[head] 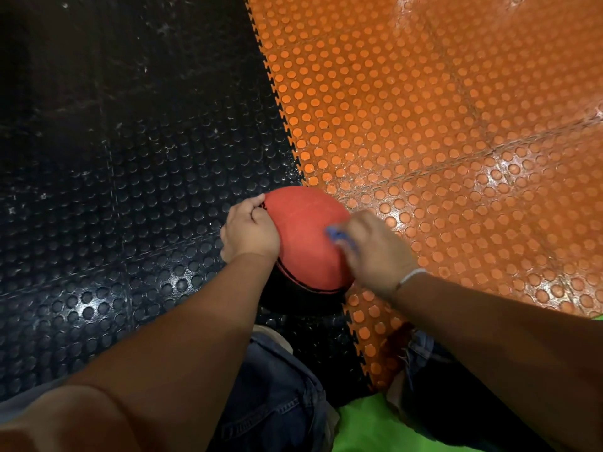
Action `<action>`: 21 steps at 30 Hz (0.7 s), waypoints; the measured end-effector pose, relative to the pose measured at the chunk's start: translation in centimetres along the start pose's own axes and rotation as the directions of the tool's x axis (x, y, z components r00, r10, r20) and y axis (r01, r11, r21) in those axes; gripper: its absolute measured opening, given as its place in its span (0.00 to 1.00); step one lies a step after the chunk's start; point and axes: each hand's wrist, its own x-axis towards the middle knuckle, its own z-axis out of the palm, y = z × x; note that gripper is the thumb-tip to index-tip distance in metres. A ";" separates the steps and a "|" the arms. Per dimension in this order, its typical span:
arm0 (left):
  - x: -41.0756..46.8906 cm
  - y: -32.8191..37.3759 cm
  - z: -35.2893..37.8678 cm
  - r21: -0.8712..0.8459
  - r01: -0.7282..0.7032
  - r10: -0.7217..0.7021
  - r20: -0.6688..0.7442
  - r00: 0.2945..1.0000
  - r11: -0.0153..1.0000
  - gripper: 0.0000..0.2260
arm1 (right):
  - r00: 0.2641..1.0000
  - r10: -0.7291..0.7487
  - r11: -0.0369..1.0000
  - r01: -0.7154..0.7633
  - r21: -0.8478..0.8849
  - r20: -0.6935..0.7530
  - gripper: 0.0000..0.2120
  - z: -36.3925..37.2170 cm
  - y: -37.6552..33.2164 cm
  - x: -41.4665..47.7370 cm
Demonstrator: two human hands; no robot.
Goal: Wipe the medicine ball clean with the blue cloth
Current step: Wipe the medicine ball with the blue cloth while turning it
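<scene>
Medicine ball: the red-topped, black-bottomed medicine ball [303,230] is sitting on the floor just in front of the person's knees, straddling the toothed seam where the black studded tiles [114,190] are meeting the orange studded tiles [440,125].

Why it is placed so: low and close to the body, it is lying within easy reach of both arms, and the floor is taking its weight, so neither hand is having to carry it.

Left hand: the left hand [249,231] is gripping the ball's upper left side, fingers curling over the rim. It is probably acting as a brace, so the ball is not rolling under the rubbing.

Right hand: the right hand [375,252] is clutching the blue cloth [339,238] and pressing it against the ball's right flank. Only a crumpled edge of cloth is showing past the thumb side. The hand is blurring, which suggests rubbing in progress; the fingers themselves are too smeared to describe.

Wrist: a pale wristband [411,276] is circling the right wrist.

Person: blue jeans [277,386] and a bright green garment [368,429] are filling the lower edge.
</scene>
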 end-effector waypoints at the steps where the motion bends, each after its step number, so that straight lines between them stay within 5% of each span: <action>1: 0.1 -0.2 -0.3 -0.012 -0.005 0.005 0.003 1.000 1.000 0.17 | 0.975 0.213 0.974 -0.217 0.059 0.060 0.15 -0.3 1.8 0.3; 2: 0.2 -0.6 -0.6 -0.033 -0.004 0.004 0.005 1.000 0.999 0.16 | 0.901 0.408 0.892 -0.428 0.147 0.148 0.14 -0.7 3.4 0.5; 4: 0.5 -1.1 -1.4 -0.083 0.010 -0.009 0.016 1.000 0.996 0.14 | 0.791 0.588 0.740 -0.611 0.281 0.170 0.14 -1.9 6.0 0.9; 8: 1.2 -1.7 -2.6 -0.142 0.084 -0.073 0.082 0.994 0.986 0.18 | 0.638 0.732 0.490 -0.735 0.468 0.236 0.24 -4.4 6.8 2.7; 11: 1.5 -0.9 -2.9 -0.004 0.060 -0.059 0.120 0.991 0.998 0.22 | 0.576 0.717 0.358 -0.788 0.501 0.394 0.26 -4.4 6.1 3.8; 15: 0.6 0.9 -2.2 0.383 -0.270 0.204 0.205 0.957 0.883 0.24 | 0.690 0.610 0.404 -0.693 0.597 0.389 0.12 -3.7 2.1 3.8; 17: -0.6 0.9 -1.2 0.388 -0.440 0.312 0.350 0.883 0.810 0.29 | 0.831 0.506 0.576 -0.525 0.627 0.231 0.11 -3.3 -0.8 3.1; 19: -1.6 0.1 -0.6 0.358 -0.473 0.348 0.362 0.865 0.805 0.31 | 0.959 0.269 0.833 -0.281 0.477 0.095 0.16 -2.2 -2.6 1.7; 21: -2.4 -0.9 -0.4 0.370 -0.489 0.384 0.324 0.865 0.790 0.34 | 0.971 0.235 0.908 -0.237 0.347 0.047 0.19 -0.7 -2.0 0.5</action>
